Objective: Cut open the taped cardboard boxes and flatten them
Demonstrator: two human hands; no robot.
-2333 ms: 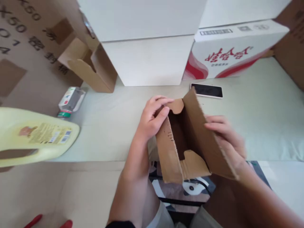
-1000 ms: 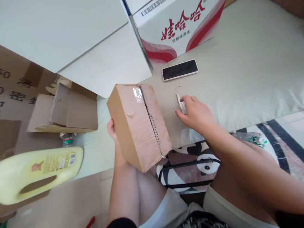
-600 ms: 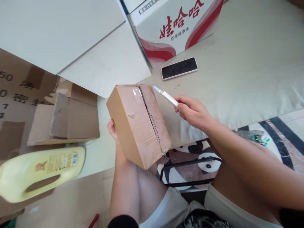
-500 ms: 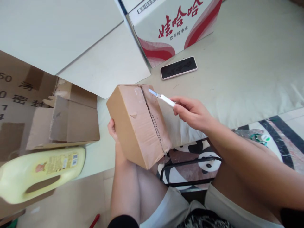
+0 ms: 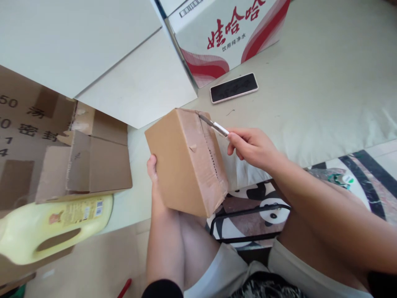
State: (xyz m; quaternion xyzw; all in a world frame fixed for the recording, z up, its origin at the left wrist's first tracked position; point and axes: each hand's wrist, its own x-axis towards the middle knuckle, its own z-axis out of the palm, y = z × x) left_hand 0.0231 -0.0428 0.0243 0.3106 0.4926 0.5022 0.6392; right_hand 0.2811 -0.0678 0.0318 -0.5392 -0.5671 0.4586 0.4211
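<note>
A small brown cardboard box [image 5: 176,159] is tilted above my lap, with clear tape over the seam on its upper right face. My left hand [image 5: 151,167] grips its left side from below; the thumb shows and the other fingers are hidden behind the box. In my right hand [image 5: 251,145] is a white-handled utility knife [image 5: 221,128], held between thumb and fingers. Its blade points up and left, and the tip meets the box at the far end of the seam.
A black-screened phone [image 5: 234,88] lies on the pale cushion [image 5: 322,82] beyond the box. Behind it stands a white-and-red carton [image 5: 217,54]. At left are an opened cardboard box [image 5: 107,161] and a yellow jug [image 5: 89,215]. Panda-patterned fabric [image 5: 245,211] shows below.
The cardboard box has turned and shifted slightly right, showing more of its plain side. The knife has rotated, and its blade tip has come to the seam's far end.
</note>
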